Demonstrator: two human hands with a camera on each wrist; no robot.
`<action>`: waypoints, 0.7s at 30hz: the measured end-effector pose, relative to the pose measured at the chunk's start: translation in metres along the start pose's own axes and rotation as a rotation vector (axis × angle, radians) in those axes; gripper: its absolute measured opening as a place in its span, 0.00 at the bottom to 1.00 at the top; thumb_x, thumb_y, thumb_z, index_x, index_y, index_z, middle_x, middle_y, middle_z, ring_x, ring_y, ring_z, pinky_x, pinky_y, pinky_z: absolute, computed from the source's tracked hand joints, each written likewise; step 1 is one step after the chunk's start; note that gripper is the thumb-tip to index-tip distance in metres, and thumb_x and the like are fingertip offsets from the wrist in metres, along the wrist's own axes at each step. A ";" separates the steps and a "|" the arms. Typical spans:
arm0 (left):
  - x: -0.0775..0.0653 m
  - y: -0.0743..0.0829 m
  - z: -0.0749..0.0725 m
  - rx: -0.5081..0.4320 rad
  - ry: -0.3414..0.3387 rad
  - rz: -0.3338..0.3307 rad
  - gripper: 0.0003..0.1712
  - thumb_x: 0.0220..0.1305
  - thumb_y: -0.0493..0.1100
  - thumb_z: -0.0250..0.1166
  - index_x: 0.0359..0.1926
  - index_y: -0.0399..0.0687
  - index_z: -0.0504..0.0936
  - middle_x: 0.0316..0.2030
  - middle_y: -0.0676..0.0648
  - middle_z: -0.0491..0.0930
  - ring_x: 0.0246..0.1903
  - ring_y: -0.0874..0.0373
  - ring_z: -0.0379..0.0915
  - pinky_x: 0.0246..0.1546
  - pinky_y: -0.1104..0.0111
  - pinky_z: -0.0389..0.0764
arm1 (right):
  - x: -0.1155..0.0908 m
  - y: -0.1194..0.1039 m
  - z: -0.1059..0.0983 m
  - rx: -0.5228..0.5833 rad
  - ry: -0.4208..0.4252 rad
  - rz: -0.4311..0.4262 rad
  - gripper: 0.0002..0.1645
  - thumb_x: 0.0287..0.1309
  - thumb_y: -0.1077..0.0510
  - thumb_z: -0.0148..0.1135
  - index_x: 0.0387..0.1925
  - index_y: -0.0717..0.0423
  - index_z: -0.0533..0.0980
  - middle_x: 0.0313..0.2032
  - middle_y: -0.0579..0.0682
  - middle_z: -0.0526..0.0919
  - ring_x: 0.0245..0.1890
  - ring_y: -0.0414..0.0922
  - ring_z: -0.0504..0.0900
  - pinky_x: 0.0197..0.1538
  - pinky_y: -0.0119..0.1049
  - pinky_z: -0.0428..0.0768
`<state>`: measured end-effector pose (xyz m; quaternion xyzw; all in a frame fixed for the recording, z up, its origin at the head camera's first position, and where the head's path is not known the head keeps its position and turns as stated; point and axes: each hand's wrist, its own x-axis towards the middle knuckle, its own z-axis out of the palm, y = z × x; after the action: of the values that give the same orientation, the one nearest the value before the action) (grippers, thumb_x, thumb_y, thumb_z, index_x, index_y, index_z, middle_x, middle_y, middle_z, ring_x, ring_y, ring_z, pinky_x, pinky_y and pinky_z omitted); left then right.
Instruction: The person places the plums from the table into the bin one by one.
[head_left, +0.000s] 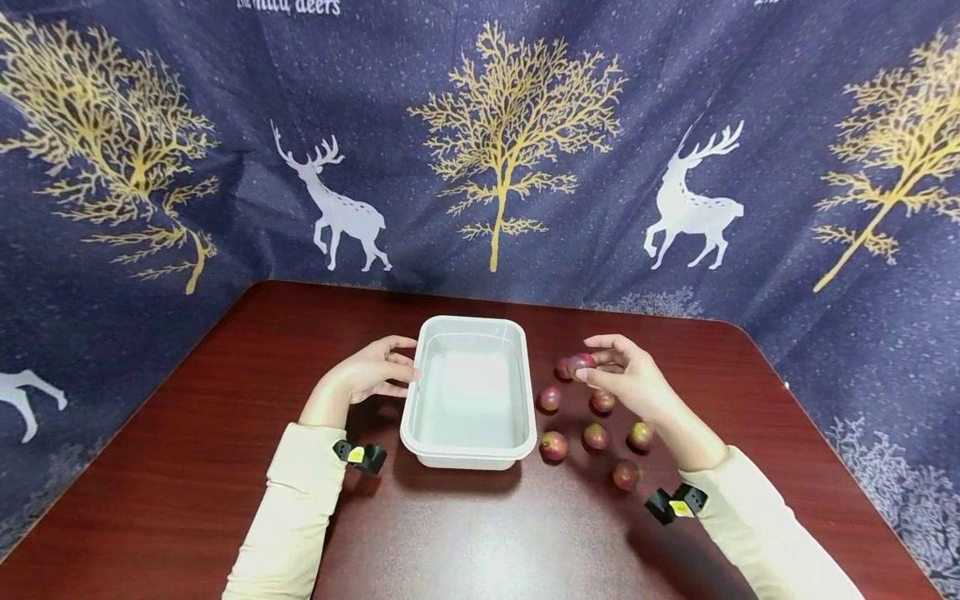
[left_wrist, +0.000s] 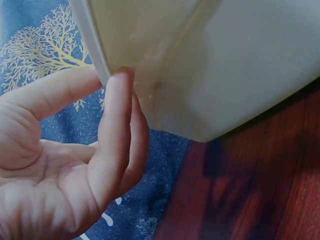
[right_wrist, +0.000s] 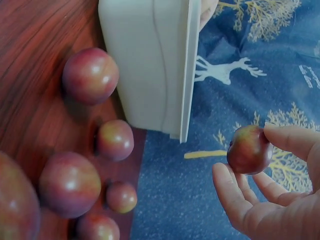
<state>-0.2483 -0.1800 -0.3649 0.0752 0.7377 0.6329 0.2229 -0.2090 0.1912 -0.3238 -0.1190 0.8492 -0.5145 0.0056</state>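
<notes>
A white rectangular plastic tub [head_left: 414, 417] stands on the table with nothing inside. My left hand [head_left: 367, 372] pinches its left rim; the left wrist view shows thumb and fingers [left_wrist: 116, 115] on either side of that edge. To the tub's right, my right hand [head_left: 633, 379] holds a dark red plum [head_left: 581, 364] between thumb and fingertips, raised above the table. In the right wrist view the held plum [right_wrist: 249, 150] is apart from the tub's wall [right_wrist: 142, 65]. Several red and yellow-green plums lie loose below, such as one plum [head_left: 553, 447] close to the tub's right side.
The dark red wooden table [head_left: 225, 433] has a rounded back edge. Behind it hangs a blue cloth [head_left: 450, 233] printed with white deer and golden trees. Another plum [head_left: 626, 475] lies nearest the front, and one [head_left: 641, 436] sits beneath the right wrist.
</notes>
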 end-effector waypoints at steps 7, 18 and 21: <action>0.004 -0.005 -0.002 -0.018 -0.014 0.003 0.41 0.61 0.33 0.60 0.70 0.35 0.49 0.57 0.26 0.66 0.41 0.53 0.78 0.44 0.61 0.82 | 0.007 -0.009 0.010 0.025 -0.034 -0.002 0.29 0.55 0.64 0.63 0.57 0.66 0.67 0.45 0.65 0.78 0.39 0.39 0.79 0.42 0.27 0.79; 0.005 -0.006 -0.003 -0.008 -0.022 0.000 0.39 0.62 0.33 0.60 0.69 0.35 0.52 0.55 0.28 0.69 0.41 0.54 0.79 0.45 0.60 0.82 | 0.018 -0.016 0.029 0.064 -0.093 -0.015 0.28 0.55 0.64 0.63 0.56 0.67 0.68 0.44 0.64 0.79 0.39 0.40 0.80 0.43 0.29 0.79; 0.006 -0.006 -0.004 -0.011 -0.018 -0.003 0.38 0.62 0.33 0.60 0.69 0.35 0.53 0.55 0.28 0.69 0.40 0.55 0.79 0.45 0.60 0.82 | 0.021 -0.020 0.034 0.131 -0.129 0.011 0.28 0.55 0.65 0.62 0.57 0.67 0.67 0.44 0.63 0.78 0.37 0.37 0.80 0.44 0.34 0.82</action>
<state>-0.2543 -0.1820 -0.3717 0.0784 0.7324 0.6358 0.2308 -0.2212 0.1485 -0.3203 -0.1467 0.8123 -0.5601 0.0709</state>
